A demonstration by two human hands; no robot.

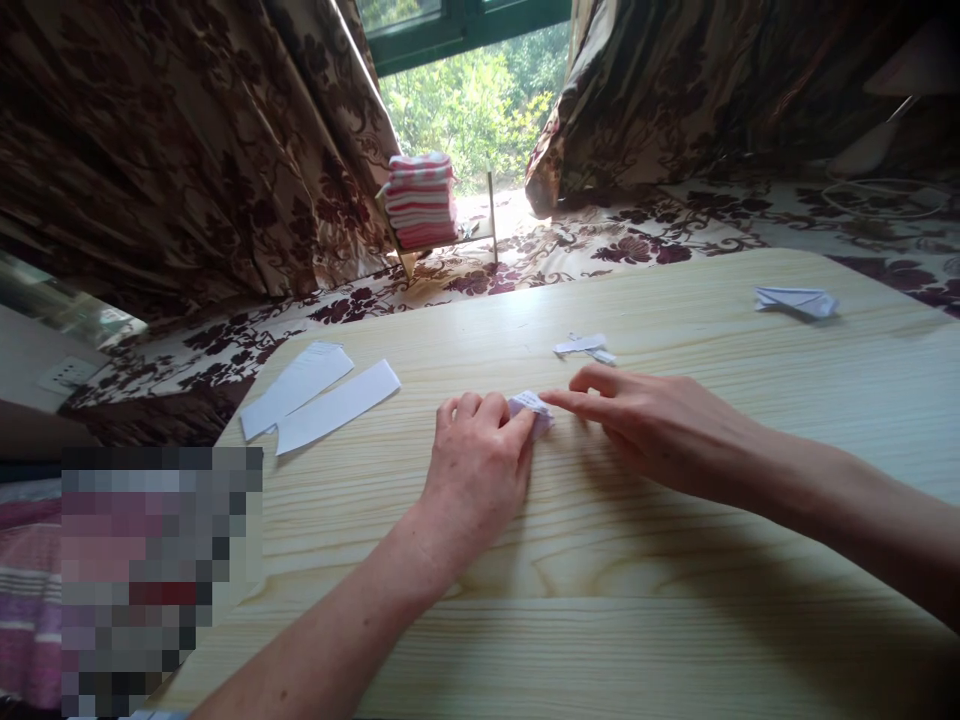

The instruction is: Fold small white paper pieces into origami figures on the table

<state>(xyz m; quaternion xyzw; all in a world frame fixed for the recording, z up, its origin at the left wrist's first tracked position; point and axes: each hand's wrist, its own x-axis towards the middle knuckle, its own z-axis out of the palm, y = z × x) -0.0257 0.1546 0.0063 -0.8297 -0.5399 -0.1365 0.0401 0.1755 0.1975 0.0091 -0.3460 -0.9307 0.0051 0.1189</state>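
A small folded piece of white paper (528,402) with printed marks lies near the middle of the wooden table. My left hand (478,455) holds it down, thumb on top and fingers curled beside it. Part of the paper is hidden by that hand. From the right, my right hand (651,418) reaches in with its index finger stretched out to the paper's edge. The lower fingers of this hand are bent and partly hidden, and nothing shows in its grasp. Just behind it lie small paper scraps (585,346).
Several white paper strips (337,405) lie at the table's left. A folded paper piece (796,300) rests near the far right corner. Beyond the wooden table (480,650), striped folded cloths (421,200) sit on a small stand by the window. A lamp (870,145) stands at the back right.
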